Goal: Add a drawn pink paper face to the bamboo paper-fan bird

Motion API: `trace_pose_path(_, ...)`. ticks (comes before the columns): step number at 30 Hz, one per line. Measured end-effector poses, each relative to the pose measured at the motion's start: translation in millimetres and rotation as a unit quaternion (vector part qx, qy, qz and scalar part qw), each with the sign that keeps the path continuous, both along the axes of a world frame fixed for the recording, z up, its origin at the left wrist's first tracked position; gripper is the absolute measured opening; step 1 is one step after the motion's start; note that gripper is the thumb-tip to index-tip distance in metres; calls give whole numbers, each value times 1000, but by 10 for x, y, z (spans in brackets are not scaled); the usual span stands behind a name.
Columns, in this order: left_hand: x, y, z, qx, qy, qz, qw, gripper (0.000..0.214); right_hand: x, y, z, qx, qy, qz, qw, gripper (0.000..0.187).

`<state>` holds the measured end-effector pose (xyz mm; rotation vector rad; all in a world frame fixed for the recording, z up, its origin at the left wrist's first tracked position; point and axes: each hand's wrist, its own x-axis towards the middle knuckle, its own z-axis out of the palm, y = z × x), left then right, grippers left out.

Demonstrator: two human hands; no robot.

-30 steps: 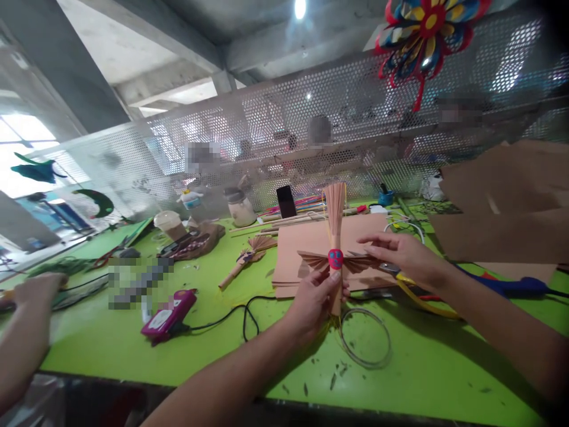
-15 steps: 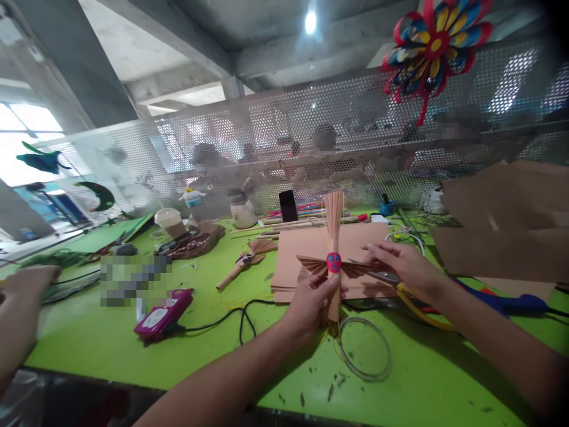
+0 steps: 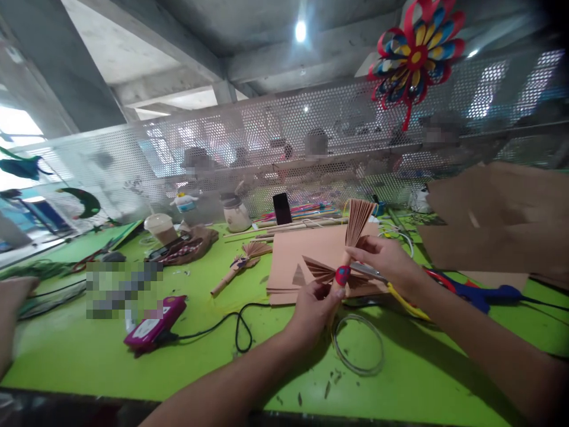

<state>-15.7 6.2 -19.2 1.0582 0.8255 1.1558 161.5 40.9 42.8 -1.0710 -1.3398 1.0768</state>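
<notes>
My left hand (image 3: pixel 316 308) grips the stem of a brown pleated-paper figure (image 3: pixel 351 228) just below its pink and blue bead (image 3: pixel 342 275). The figure has a fanned top and two folded wings, and it tilts to the right. My right hand (image 3: pixel 387 261) pinches the figure near the base of the fan, right beside the bead. Both hands hover over a stack of brown paper sheets (image 3: pixel 297 255) on the green table (image 3: pixel 133 356). A wire ring (image 3: pixel 358 346) lies on the table just below my hands.
A pink glue gun (image 3: pixel 153 327) with a black cord lies at the left. Another paper figure (image 3: pixel 242 261), sticks, a phone (image 3: pixel 282 208), cups and a jar stand further back. Blue-handled scissors (image 3: pixel 484 295) and brown cardboard (image 3: pixel 502 225) are on the right. Another person's hand (image 3: pixel 13 302) is at far left.
The paper figure has tipped from upright to leaning right. My right hand moved in from the right wing and took hold near the base of the fan.
</notes>
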Motion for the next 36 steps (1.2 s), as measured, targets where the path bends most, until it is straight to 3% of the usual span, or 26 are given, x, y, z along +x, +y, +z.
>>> trace_pose_path(4,0,9,-42,-3,11,-18,1000,39,-23,15,-45,-9,33,-8,999,35)
trace_pose_path(15,6,-89,78,-41,13,-96,994,42,53,15,-34,-46,76,47,995,34)
trace_pose_path(29,17,-119,87,-65,-28,-122,990,44,49,46,-65,-55,66,75,993,34)
trace_pose_path(33,0,-92,85,-66,-38,-127,989,38,73,71,-96,-44,51,50,996,37)
trace_pose_path(36,-31,-53,127,-56,-56,-98,992,35,179,99,-110,-18,44,-18,999,42)
